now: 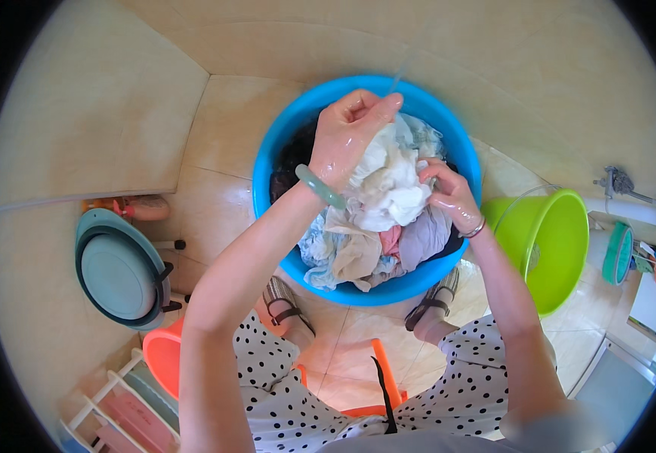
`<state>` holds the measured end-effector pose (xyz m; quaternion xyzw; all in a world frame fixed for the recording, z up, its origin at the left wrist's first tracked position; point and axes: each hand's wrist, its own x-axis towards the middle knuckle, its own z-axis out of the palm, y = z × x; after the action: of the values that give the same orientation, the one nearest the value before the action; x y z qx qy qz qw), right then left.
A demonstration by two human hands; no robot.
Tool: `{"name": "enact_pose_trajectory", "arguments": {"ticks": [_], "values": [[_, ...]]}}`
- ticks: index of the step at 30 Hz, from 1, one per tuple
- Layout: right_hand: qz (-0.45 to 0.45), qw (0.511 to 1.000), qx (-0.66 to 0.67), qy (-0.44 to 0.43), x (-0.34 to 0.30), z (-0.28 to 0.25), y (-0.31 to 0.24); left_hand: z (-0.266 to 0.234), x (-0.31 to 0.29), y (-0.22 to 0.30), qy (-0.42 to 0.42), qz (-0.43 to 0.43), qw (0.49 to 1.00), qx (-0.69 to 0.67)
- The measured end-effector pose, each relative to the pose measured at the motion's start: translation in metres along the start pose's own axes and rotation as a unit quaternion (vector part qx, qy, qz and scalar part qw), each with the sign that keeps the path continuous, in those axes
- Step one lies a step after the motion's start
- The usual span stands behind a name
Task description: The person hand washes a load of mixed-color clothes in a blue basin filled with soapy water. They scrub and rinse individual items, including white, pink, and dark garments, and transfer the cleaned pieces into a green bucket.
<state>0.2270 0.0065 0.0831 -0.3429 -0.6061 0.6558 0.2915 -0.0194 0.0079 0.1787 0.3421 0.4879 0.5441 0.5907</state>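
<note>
think of the big round blue plastic tub (392,293) as a clock. a wet-looking white cloth (396,189) is in the middle, reaching up toward one o'clock. the left hand (349,140) is up near twelve o'clock. its fingers curl in, and its grip looks closed on the top of the cloth. the right hand (452,198), at three o'clock, pinches the other side.

my guess is that the work is part done, with lots left. the white cloth is in both hands, but it is not out of the tub. a heap of soft blue, tan, pink and purple clothes (422,240) lies from four to seven o'clock, and some dark clothes (297,155) are near ten. i can't tell which ones are clean.

the tub stands on a floor of shiny tan tiles (226,147), with a tan wall (509,83) past twelve o'clock. a bright green plastic bucket (566,249) is just past three. a round grey-blue basin (120,275) is by the wall, a bit below nine. it looks like a small washroom.
</note>
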Motion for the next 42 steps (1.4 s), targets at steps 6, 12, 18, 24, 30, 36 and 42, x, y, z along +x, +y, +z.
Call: {"name": "enact_pose_trajectory", "arguments": {"ticks": [6,12,18,24,30,36,42], "values": [[0.18,0.958,0.125,0.187,0.013,-0.018,-0.005,0.023,-0.036,0.03,-0.167,0.119,0.974,0.094],[-0.066,0.962,-0.264,-0.021,0.032,0.022,0.028,0.01,-0.06,-0.055,-0.219,0.261,0.833,0.436],[-0.003,0.784,-0.621,-0.007,-0.018,0.073,0.036,-0.024,-0.084,-0.154,0.002,0.128,0.769,0.627],[0.028,0.777,-0.628,-0.028,0.002,0.067,0.072,-0.029,-0.042,-0.195,0.01,0.171,0.763,0.623],[0.093,0.782,-0.605,-0.12,0.043,0.052,0.087,-0.036,-0.001,-0.211,-0.055,-0.003,0.731,0.68],[0.164,0.759,-0.616,-0.134,0.077,0.035,0.152,-0.056,0.037,-0.267,-0.021,0.066,0.772,0.632],[0.248,0.778,-0.577,0.016,0.097,0.031,0.143,-0.041,0.072,-0.226,-0.116,-0.103,0.778,0.608]]}}
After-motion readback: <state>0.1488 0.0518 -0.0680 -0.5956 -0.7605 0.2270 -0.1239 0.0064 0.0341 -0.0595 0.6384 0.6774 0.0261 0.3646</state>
